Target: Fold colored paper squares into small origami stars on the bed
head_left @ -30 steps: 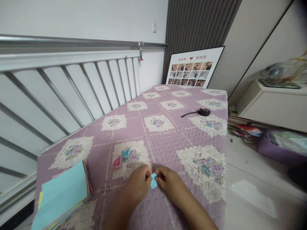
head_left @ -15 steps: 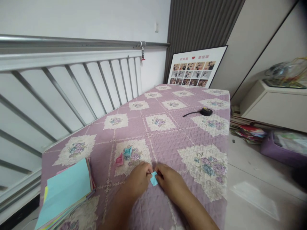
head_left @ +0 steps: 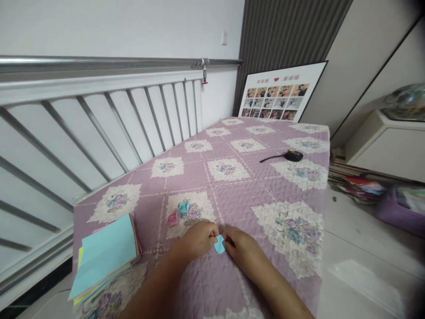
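A small light-blue folded paper (head_left: 219, 245) is held between my two hands near the front middle of the cloth-covered surface. My left hand (head_left: 202, 239) pinches its left side, and my right hand (head_left: 239, 246) pinches its right side. A crease runs down the paper. Up and to the left lie a small folded blue piece (head_left: 183, 208) and a folded pink piece (head_left: 172, 218), close together. A stack of coloured paper (head_left: 106, 254) with a light-blue sheet on top sits at the left front.
A black tape measure (head_left: 293, 155) with a strap lies at the right back of the floral tablecloth (head_left: 229, 199). Behind are a white radiator (head_left: 146, 119) and a framed photo board (head_left: 282, 95). A purple bin (head_left: 398, 212) stands on the floor at right.
The whole view has shifted, so the surroundings appear farther right. Both hands keep their pinch on the blue paper, which is turned slightly and shows its crease more clearly.
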The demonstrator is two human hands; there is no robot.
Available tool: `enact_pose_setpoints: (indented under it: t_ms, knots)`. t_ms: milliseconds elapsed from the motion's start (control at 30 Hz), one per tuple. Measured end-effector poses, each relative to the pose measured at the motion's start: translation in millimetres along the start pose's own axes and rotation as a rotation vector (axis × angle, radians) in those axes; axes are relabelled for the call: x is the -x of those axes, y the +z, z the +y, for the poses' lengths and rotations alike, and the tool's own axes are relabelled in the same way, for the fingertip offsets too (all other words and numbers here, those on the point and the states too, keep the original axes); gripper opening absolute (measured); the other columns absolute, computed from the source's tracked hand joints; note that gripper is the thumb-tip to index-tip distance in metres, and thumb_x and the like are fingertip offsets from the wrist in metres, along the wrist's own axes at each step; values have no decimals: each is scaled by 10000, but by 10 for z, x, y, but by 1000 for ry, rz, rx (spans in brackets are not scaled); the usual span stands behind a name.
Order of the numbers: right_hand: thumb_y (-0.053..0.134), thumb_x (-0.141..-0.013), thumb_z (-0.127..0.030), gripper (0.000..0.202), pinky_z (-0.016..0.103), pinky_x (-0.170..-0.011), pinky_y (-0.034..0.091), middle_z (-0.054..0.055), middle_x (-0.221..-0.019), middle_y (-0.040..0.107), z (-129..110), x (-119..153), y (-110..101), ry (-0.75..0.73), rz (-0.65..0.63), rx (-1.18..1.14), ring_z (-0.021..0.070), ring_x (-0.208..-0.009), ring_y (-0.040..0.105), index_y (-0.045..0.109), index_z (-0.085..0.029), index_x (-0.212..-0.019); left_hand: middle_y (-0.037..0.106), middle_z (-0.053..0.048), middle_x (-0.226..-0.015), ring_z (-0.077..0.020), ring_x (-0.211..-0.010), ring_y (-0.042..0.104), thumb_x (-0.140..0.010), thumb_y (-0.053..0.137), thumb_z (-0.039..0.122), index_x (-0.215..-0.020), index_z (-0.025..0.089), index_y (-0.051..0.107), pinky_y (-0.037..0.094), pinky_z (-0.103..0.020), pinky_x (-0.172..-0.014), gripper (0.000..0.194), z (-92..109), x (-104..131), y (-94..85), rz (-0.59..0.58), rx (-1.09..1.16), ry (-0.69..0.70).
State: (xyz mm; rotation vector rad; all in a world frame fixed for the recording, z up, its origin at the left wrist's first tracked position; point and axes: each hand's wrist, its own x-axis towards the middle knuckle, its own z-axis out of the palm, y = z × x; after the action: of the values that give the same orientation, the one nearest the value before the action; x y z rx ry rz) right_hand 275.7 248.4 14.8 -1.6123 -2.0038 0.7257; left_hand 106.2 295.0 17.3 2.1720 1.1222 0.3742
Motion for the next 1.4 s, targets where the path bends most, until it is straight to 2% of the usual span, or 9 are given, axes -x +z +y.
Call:
enact_pose_setpoints:
  t_ms: [267, 500, 633, 800, 1000, 1133, 1400]
  knots:
    - [434, -770, -110, 151, 245, -633, 379, 1, -719, 568, -42, -2, 11, -30, 22, 50, 147, -685, 534, 496, -219, -686, 564, -10, -830, -159, -777, 511, -798, 493, 149, -778, 207, 598, 362, -253, -702, 121, 48, 77, 15, 6, -43, 2]
    - [431, -787, -109, 159, 242, -640, 377, 13, -746, 575, 22, 16, 43, -69, 28, 78, 153, -715, 545, 515, -214, -702, 530, -11, -903, -156, -788, 510, -871, 414, 168, -877, 220, 559, 341, -251, -664, 155, -31, 162, 104, 22, -169, 88]
    - [426, -804, -105, 168, 254, -648, 379, 27, -752, 581, 27, 22, 50, -86, 36, 118, 164, -721, 549, 525, -206, -713, 525, -18, -898, -162, -771, 509, -915, 361, 208, -871, 223, 557, 343, -263, -654, 202, -39, 169, 130, 13, -236, 74]
    - [416, -809, -79, 207, 255, -645, 387, 36, -729, 578, 4, 36, 58, -120, 38, 147, 169, -716, 548, 536, -199, -691, 528, -28, -923, -165, -786, 508, -894, 373, 162, -875, 220, 566, 360, -263, -676, 202, -6, 196, 118, -15, -305, 71]
    - [422, -841, -93, 213, 255, -675, 417, 44, -771, 592, 55, 69, 78, -182, 40, 194, 173, -754, 560, 572, -188, -723, 545, -24, -916, -156, -771, 505, -906, 373, 186, -850, 206, 585, 388, -252, -689, 220, -7, 240, 128, -56, -357, 53]
    - [431, -861, -89, 205, 258, -709, 427, 60, -824, 603, 78, 102, 86, -228, 20, 231, 181, -797, 566, 598, -172, -774, 561, -24, -958, -161, -831, 509, -902, 388, 199, -911, 217, 607, 397, -249, -743, 220, -10, 274, 137, -66, -350, 53]
    - [444, -842, -42, 227, 293, -781, 423, 84, -891, 617, 43, 161, 132, -201, -12, 308, 204, -847, 551, 642, -151, -862, 598, -22, -1035, -181, -926, 522, -939, 399, 276, -1043, 247, 632, 383, -267, -803, 257, 9, 373, 149, -30, -307, 75]
